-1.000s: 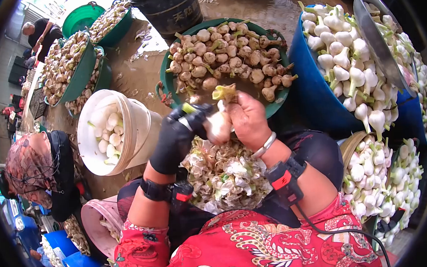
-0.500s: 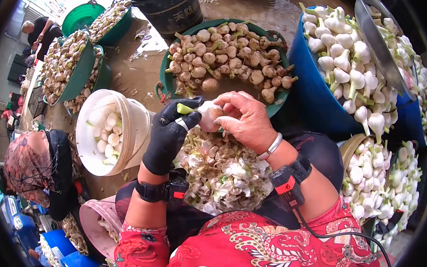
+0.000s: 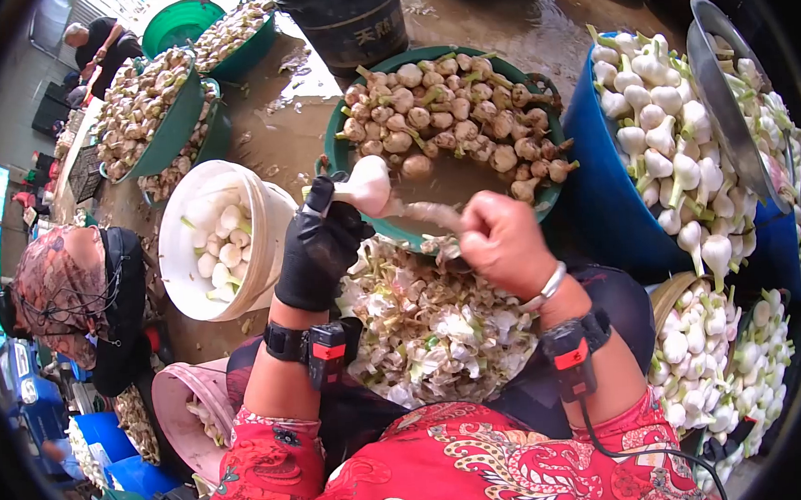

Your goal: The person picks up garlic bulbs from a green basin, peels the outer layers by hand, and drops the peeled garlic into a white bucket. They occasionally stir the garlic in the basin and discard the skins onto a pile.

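Your L hand (image 3: 316, 246), in a black glove (image 3: 306, 279), grips the bulb (image 3: 369, 183) near its stem (image 3: 346, 195). Your R hand (image 3: 510, 243) is bare and curled up. It seems to pinch a blurry strip (image 3: 430, 213), but I can't tell for sure. The bulb is up in the air by the L edge of the green tub (image 3: 425, 53), w/ peels (image 3: 442, 321) down below and the white pail (image 3: 278, 202) to the L.

The bulb might slip and drop in the peels, b/c just one hand has it, mostly by the stem. A hard tug on the strip could also yank it loose or snap the stem.

Vs. 0.5 sec ago: both hands were on the bulb then, w/ brown skin on its R side. Now your R hand is off it, more down and out, and the bulb looks whiter. The green tub sits lower in view, prob. b/c your head moved.
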### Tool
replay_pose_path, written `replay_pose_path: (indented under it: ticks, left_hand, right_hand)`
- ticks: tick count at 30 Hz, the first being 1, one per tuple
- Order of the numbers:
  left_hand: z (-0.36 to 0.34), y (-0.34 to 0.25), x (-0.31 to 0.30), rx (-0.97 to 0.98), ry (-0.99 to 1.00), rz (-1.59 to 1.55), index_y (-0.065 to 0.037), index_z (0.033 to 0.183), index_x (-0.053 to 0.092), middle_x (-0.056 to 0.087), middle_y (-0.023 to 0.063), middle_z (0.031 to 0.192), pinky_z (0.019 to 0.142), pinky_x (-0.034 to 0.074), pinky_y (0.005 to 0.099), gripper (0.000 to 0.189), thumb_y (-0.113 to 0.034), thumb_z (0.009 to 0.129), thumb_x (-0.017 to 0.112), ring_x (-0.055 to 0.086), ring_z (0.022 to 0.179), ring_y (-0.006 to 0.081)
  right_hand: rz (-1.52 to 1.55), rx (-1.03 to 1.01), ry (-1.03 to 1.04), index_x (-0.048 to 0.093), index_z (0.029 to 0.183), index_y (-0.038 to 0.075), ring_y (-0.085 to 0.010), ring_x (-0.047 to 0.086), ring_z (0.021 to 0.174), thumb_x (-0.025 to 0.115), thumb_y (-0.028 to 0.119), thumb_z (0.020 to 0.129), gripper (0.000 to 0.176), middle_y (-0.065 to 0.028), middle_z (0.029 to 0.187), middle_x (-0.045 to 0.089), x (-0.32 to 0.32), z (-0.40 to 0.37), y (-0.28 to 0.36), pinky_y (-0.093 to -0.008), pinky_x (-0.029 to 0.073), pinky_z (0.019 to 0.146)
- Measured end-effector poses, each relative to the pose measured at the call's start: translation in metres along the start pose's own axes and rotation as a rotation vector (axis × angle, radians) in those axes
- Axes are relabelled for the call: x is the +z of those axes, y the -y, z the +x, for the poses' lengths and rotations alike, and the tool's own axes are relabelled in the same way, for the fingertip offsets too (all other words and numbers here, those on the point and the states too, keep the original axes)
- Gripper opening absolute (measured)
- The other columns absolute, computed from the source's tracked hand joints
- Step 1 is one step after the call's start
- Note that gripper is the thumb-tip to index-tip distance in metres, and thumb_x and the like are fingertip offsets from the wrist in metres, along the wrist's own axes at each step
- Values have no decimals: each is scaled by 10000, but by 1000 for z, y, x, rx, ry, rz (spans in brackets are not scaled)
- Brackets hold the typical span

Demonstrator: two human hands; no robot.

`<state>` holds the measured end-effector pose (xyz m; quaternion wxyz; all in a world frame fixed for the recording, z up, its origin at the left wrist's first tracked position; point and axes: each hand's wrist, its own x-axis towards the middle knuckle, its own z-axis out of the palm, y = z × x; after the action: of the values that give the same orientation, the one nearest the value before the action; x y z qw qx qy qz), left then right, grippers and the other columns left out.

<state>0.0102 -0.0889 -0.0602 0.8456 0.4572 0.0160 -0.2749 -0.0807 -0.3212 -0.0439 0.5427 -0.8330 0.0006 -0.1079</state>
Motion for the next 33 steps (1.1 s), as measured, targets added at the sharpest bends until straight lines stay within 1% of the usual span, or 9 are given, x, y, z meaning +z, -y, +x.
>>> replay_pose_path:
  ticks: [5, 8, 10, 12, 17, 19, 22, 29, 33]
  left_hand:
    - [-7, -10, -11, -94, -86, -283, -11, 1073, 582, 607, 43, 761, 603, 476, 277, 331, -309, 938, 532, 575, 646, 132]
    - [-21, -31, -16, 717, -88, 1226, -6, 1069, 598, 601, 34, 776, 638, 465, 269, 217, -165, 939, 527, 576, 687, 138]
    - [-24, -77, -32, 593, -320, 671, 24, 1039, 609, 623, 56, 861, 683, 468, 257, 174, -48, 884, 574, 581, 750, 129]
    - [-32, -109, -61, 847, -506, 1297, 8, 1063, 605, 623, 70, 975, 774, 476, 284, 253, 3, 810, 617, 582, 851, 154]
    - [12, -65, -44, 652, -187, 1446, -7, 1054, 623, 647, 90, 950, 759, 479, 287, 242, -15, 813, 600, 600, 833, 152]
    - [55, -16, -38, 169, -142, 1259, -20, 1038, 643, 650, 48, 838, 667, 462, 250, 206, -69, 840, 620, 564, 751, 89]
    - [125, 53, -79, -90, -89, 1509, 3, 1203, 569, 601, 228, 1158, 952, 425, 366, 527, -321, 798, 661, 567, 1110, 327]
    - [230, 159, -167, -64, -324, 1703, 13, 1151, 562, 549, 304, 1157, 945, 409, 439, 609, -449, 759, 613, 525, 1099, 423]
    - [240, 174, -183, -103, 470, 2140, -119, 976, 696, 652, 198, 973, 890, 452, 408, 329, -349, 787, 554, 595, 973, 379]
  right_hand:
    - [252, 199, 45, 534, 666, 38, -73, 504, 516, 551, -16, 735, 90, -4, 580, 528, -10, 2, -20, -254, 427, 472]
    - [40, 425, 906, 620, 886, 16, -145, 606, 543, 527, 32, 751, 165, -72, 670, 607, 7, -11, 1, -290, 491, 508]
    - [-33, 405, 1070, 649, 885, 14, -145, 612, 553, 571, 104, 795, 150, -76, 693, 627, 16, -15, -1, -306, 490, 526]
    - [24, 403, 1036, 662, 846, 22, -121, 575, 534, 615, 142, 811, 133, -50, 681, 618, 13, -11, -4, -298, 471, 515]
    - [343, 302, 924, 645, 996, 52, -85, 513, 528, 666, 125, 795, 214, -14, 646, 581, 22, -13, -9, -260, 423, 481]
    - [269, 346, 945, 589, 1149, 70, -119, 543, 527, 638, 103, 798, 356, -51, 644, 595, 22, -18, 6, -296, 455, 516]
    - [129, 278, 1057, 648, 976, 68, -210, 597, 564, 578, 115, 776, 217, -124, 662, 616, 19, -22, 4, -348, 484, 566]
    - [40, 163, 659, 677, 971, 80, -365, 616, 776, 561, 140, 713, 289, -190, 792, 640, 6, -12, -7, -452, 495, 728]
    - [-85, 163, 489, 627, 1079, 84, -342, 596, 805, 594, 206, 792, 313, -159, 825, 611, 4, -2, -7, -414, 486, 733]
